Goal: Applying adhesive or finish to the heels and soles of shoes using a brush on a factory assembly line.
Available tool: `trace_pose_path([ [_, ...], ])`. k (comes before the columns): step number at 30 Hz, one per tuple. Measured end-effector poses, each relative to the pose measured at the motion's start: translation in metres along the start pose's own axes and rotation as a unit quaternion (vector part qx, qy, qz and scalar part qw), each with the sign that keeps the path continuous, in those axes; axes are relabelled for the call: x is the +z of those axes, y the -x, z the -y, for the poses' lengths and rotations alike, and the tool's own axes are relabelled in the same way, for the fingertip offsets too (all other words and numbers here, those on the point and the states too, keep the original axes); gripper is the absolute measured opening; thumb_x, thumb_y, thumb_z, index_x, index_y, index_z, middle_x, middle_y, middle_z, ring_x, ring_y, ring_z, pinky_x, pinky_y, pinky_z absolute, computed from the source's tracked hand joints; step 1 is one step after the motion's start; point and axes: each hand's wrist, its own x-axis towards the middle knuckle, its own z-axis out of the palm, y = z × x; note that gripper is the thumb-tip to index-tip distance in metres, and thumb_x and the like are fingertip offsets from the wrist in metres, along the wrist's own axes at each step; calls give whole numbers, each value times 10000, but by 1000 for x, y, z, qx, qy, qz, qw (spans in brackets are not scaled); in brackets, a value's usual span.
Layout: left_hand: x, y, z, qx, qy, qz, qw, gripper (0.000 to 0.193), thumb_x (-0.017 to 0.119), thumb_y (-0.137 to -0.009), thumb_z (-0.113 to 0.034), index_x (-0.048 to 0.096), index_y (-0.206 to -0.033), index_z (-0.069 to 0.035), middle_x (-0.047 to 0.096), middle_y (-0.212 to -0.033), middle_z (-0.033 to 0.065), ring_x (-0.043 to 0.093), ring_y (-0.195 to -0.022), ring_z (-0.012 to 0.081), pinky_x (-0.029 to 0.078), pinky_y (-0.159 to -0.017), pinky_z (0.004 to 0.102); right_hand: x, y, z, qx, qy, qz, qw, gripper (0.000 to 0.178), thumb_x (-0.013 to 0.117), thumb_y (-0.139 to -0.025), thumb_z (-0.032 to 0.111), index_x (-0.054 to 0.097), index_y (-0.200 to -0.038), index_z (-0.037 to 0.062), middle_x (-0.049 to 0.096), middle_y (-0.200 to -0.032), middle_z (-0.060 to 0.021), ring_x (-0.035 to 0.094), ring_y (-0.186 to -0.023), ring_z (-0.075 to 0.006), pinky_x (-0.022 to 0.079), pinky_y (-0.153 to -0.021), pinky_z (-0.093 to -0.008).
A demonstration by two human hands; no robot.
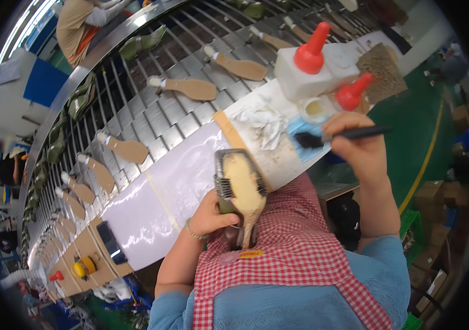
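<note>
My left hand (212, 216) is wrapped round a high-heeled shoe (244, 179), held upside down in front of my apron. Its pale, tan-coloured underside faces up, with a dark rim gathered round the edge. In my right hand (355, 144), raised at the right, is a brush (365, 132) with a black handle. The dark bristles point left, over a light blue cloth (301, 127) on the bench, apart from the shoe. Just beyond the bristles stands a small open jar (316, 108) with pale yellow contents.
White bottles (300, 74) with red nozzle caps stand at the bench's far right, beside a rough brown pad (383, 73). A crumpled white cloth (265, 122) lies nearer. Several tan insoles (240, 67) rest along the slatted conveyor (182, 61). A phone (111, 242) and a yellow tape roll (83, 267) lie left.
</note>
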Motion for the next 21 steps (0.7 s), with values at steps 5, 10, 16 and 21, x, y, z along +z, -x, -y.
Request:
trace_pose_path([
  [5, -17, 1, 10, 39, 6, -161, 986, 787, 763, -707, -519, 493, -1215, 18, 616, -1114, 91, 618, -986, 194, 502, -850, 318, -60, -17, -42, 76, 307, -134, 939, 186, 720, -755, 57, 625, -905, 1, 605, -850, -36, 562, -806, -114, 443, -725, -251],
  [10, -44, 8, 11, 66, 108, -194, 973, 822, 735, -720, -549, 441, -1268, -10, 608, -1116, 88, 634, -951, 184, 546, -779, 321, -68, -28, -90, 59, 402, -79, 910, 216, 733, -727, 106, 623, -889, 14, 638, -840, -106, 620, -813, -237, 477, -728, -334],
  [16, -53, 12, 16, 80, 102, -207, 970, 818, 722, -736, -548, 425, -1283, -17, 597, -1125, 78, 628, -953, 175, 543, -771, 313, -65, -33, -97, 90, 391, -30, 916, 207, 721, -725, 100, 617, -886, 21, 634, -826, -109, 617, -819, -267, 469, -744, -348],
  [21, -55, 9, 25, 74, 109, -204, 970, 795, 709, -752, -543, 428, -1282, -22, 602, -1114, 75, 628, -948, 171, 545, -760, 311, -93, -17, -110, 197, 45, -146, 968, 163, 706, -787, 88, 621, -924, 63, 619, -858, -51, 598, -808, -162, 475, -760, -285],
])
